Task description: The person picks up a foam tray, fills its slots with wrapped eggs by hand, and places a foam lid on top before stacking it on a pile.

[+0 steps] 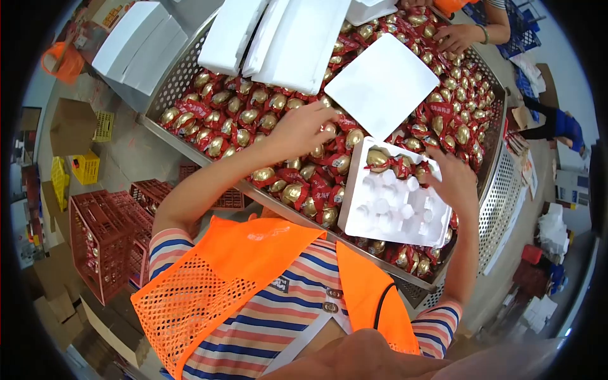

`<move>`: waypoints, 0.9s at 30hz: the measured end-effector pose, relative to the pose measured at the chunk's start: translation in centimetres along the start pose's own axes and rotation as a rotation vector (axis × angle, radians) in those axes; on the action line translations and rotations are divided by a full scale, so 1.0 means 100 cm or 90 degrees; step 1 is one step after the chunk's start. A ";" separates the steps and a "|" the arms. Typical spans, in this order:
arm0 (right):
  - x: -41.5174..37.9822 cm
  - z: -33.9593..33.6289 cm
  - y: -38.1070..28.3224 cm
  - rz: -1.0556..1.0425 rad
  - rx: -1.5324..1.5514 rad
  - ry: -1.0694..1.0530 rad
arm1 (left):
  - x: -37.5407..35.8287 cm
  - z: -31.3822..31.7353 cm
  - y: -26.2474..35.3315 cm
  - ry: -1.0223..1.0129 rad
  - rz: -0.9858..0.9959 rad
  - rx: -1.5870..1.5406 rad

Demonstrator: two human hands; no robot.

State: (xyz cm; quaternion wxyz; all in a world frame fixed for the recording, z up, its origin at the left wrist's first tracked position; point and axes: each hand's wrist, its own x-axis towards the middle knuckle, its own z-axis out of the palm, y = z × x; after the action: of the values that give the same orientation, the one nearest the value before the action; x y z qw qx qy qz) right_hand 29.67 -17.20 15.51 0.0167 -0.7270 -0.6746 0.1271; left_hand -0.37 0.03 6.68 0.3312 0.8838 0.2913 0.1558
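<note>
Steadily does it: the foam tray (400,206) sits tipped and unevenly backed on loose gold-and-red wrapped eggs (272,120), so it probably wants light, downward pressure, never a sideways shove. The right hand (451,180) is half open at the tray's far right corner, its bent fingers over the far row; whether they grip an egg, I cannot tell. The left hand (310,130) is loosely curled, palm down, fingertips at an egg (328,130) in the pile; its hold is unclear too. Pinching each egg round its firm gold middle, with red film tucked clear of the rim, should seat it snugly.

At least 3 eggs show in the tray's far row; nearer, bare white moulding shows. A perforated metal worktop (487,209) with raised edges carries the whole pile, plus a square white foam panel (383,85) beyond the tray and stacked foam boxes (285,44) far left. Left of the worktop, red crates (104,237) hold some wrapped items. Another person's hand (457,38) reaches in, far right.
</note>
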 end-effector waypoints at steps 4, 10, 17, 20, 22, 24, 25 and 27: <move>0.065 0.021 -0.071 -0.084 0.011 0.078 | -0.017 0.017 -0.011 -0.199 -0.108 0.047; 0.165 0.114 -0.113 0.001 -0.270 -0.294 | -0.010 0.093 -0.018 -0.270 -0.185 -0.107; 0.164 0.104 -0.097 0.035 -0.166 -0.283 | -0.007 0.089 -0.021 -0.236 -0.217 -0.154; 0.152 0.090 -0.078 0.074 0.023 -0.225 | -0.003 0.060 -0.017 -0.228 -0.199 -0.131; 0.140 0.072 -0.076 0.125 0.206 -0.231 | -0.009 0.026 -0.014 -0.214 -0.184 -0.157; 0.133 0.077 -0.073 0.144 0.393 -0.198 | -0.017 0.009 -0.027 -0.168 -0.180 -0.329; 0.131 0.081 -0.072 0.155 0.529 -0.184 | -0.021 -0.003 -0.025 -0.166 -0.195 -0.404; 0.124 0.075 -0.079 0.148 0.733 -0.176 | -0.031 -0.024 -0.015 -0.156 -0.229 -0.550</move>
State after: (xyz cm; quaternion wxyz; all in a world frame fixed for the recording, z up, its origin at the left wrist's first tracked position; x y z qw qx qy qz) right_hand 21.13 -5.35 7.75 0.3057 -0.6466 -0.4095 0.5664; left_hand -4.52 0.25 7.14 0.7214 0.6131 0.3069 0.0978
